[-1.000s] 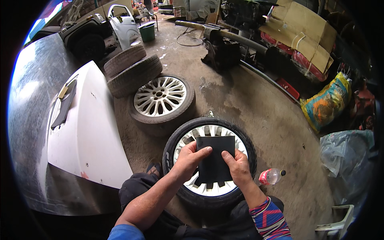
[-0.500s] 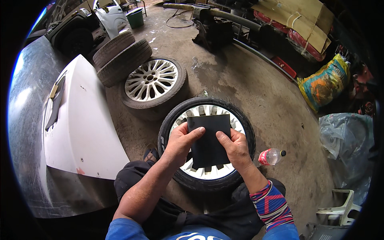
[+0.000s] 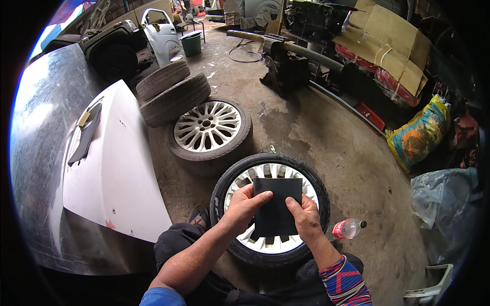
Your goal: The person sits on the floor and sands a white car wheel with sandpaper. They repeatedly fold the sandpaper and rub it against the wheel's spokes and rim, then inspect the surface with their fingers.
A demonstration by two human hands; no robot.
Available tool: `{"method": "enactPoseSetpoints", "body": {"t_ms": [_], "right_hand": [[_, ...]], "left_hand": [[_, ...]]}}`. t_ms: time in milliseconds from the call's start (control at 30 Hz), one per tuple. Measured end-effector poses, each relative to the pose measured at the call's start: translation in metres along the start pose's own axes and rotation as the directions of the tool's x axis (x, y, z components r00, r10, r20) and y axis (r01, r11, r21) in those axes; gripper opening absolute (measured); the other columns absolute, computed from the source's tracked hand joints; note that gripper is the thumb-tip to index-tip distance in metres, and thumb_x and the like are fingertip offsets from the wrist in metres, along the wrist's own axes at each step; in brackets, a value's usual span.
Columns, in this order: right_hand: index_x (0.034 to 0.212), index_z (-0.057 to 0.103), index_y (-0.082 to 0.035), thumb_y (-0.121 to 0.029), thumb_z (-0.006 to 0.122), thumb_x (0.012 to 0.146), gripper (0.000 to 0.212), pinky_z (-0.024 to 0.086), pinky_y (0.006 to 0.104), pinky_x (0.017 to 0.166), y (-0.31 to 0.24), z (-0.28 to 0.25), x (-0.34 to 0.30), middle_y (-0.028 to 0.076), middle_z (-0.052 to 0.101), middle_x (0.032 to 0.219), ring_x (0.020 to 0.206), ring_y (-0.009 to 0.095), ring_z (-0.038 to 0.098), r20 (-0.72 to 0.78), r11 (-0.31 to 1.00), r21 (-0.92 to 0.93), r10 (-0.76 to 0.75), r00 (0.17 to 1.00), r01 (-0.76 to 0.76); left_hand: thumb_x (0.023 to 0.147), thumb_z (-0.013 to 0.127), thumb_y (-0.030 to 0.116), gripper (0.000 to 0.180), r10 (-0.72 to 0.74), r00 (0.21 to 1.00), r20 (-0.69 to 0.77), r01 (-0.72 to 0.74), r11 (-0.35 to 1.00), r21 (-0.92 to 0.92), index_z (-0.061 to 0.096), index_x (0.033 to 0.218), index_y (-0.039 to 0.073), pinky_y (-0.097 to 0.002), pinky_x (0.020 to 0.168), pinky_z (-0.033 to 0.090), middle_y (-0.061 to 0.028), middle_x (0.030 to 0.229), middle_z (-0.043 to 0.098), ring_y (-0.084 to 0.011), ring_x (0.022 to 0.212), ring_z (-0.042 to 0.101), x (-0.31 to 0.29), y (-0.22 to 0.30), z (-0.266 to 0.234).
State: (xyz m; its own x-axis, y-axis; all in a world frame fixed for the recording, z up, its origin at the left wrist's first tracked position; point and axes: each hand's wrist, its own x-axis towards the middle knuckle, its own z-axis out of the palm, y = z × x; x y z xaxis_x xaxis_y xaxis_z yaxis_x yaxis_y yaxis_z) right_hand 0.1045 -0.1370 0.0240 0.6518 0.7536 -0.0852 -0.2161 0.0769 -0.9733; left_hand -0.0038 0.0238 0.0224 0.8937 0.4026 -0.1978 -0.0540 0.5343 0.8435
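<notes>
Between my two hands is a flat black rectangular sheet that looks like sandpaper (image 3: 278, 214), with a thin pale line along its top edge. My left hand (image 3: 244, 206) pinches its left side, thumb on the front face. On the right side my right hand (image 3: 306, 218) grips it the same way; the fingers behind are hidden. Below the sheet a wheel with a white multi-spoke rim (image 3: 270, 247) and a black tire (image 3: 220, 196) lies flat between my legs. The sheet covers the rim's centre.
Another white-rimmed wheel (image 3: 208, 124) lies beyond, two tires (image 3: 176, 99) leaning at its far left. A white car panel (image 3: 120, 168) stands at left. A plastic bottle (image 3: 348, 229) lies right of the near wheel. A colourful sack (image 3: 419, 132) and clear plastic sheeting (image 3: 443, 199) are at right.
The view has tilted up, so the wheels, panel and my hands sit lower in the picture. Both hands keep their hold on the black sheet.
</notes>
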Motion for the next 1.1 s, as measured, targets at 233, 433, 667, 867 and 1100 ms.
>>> {"method": "enactPoseSetpoints", "body": {"t_ms": [233, 433, 667, 867, 1100], "right_hand": [[0.124, 0.063, 0.000, -0.025, 0.058, 0.106, 0.031, 0.052, 0.0242, 0.087, 0.004, -0.001, 0.002, 0.003, 0.070, 0.109, 0.096, 0.008, 0.064, 0.036, 0.999, 0.043, -0.016, 0.999, 0.014], [0.124, 0.063, -0.001, -0.024, 0.058, 0.106, 0.029, 0.053, 0.0246, 0.089, 0.001, -0.001, 0.002, 0.003, 0.070, 0.111, 0.099, 0.009, 0.065, 0.042, 0.991, 0.127, 0.035, 0.999, -0.040], [0.124, 0.065, -0.001, -0.019, 0.065, 0.100, 0.029, 0.058, 0.0271, 0.087, -0.001, -0.007, 0.005, 0.007, 0.073, 0.112, 0.095, 0.013, 0.071, 0.118, 0.888, 0.404, 0.187, 0.975, -0.219], [0.126, 0.064, -0.001, -0.017, 0.067, 0.097, 0.034, 0.059, 0.0289, 0.086, -0.005, -0.012, 0.006, 0.008, 0.073, 0.112, 0.096, 0.015, 0.072, 0.130, 0.909, 0.362, 0.169, 0.977, -0.205], [0.128, 0.061, 0.001, -0.024, 0.065, 0.096, 0.041, 0.056, 0.0299, 0.093, -0.016, -0.012, 0.004, 0.009, 0.070, 0.116, 0.104, 0.016, 0.069, 0.256, 0.917, 0.300, 0.188, 0.948, -0.263]], "left_hand": [[0.097, 0.073, 0.018, 0.032, 0.003, 1.000, 0.001, -0.003, 1.000, 0.001, 0.063, 0.120, -0.002, -0.0295, 0.083, 0.059, -0.0079, 0.106, 0.072, -0.0131, 0.093, 0.070, 0.000, 0.001, 0.000], [0.098, 0.071, 0.015, 0.029, 0.032, 0.999, -0.001, -0.032, 0.999, 0.027, 0.062, 0.120, -0.002, -0.0295, 0.083, 0.059, -0.0082, 0.106, 0.072, -0.0131, 0.092, 0.070, 0.001, 0.001, 0.003], [0.098, 0.071, 0.014, 0.030, 0.007, 1.000, -0.010, -0.007, 0.999, 0.032, 0.061, 0.120, -0.003, -0.0292, 0.083, 0.060, -0.0086, 0.106, 0.072, -0.0132, 0.092, 0.070, 0.001, 0.003, 0.003], [0.097, 0.072, 0.014, 0.030, 0.022, 0.999, 0.036, -0.023, 1.000, 0.013, 0.061, 0.120, -0.002, -0.0294, 0.083, 0.060, -0.0087, 0.108, 0.072, -0.0134, 0.093, 0.070, 0.001, 0.007, 0.004], [0.097, 0.073, 0.013, 0.030, 0.060, 0.996, 0.065, -0.060, 0.998, 0.008, 0.062, 0.121, -0.002, -0.0288, 0.082, 0.059, -0.0082, 0.107, 0.072, -0.0129, 0.092, 0.070, 0.000, 0.005, 0.002]]}}
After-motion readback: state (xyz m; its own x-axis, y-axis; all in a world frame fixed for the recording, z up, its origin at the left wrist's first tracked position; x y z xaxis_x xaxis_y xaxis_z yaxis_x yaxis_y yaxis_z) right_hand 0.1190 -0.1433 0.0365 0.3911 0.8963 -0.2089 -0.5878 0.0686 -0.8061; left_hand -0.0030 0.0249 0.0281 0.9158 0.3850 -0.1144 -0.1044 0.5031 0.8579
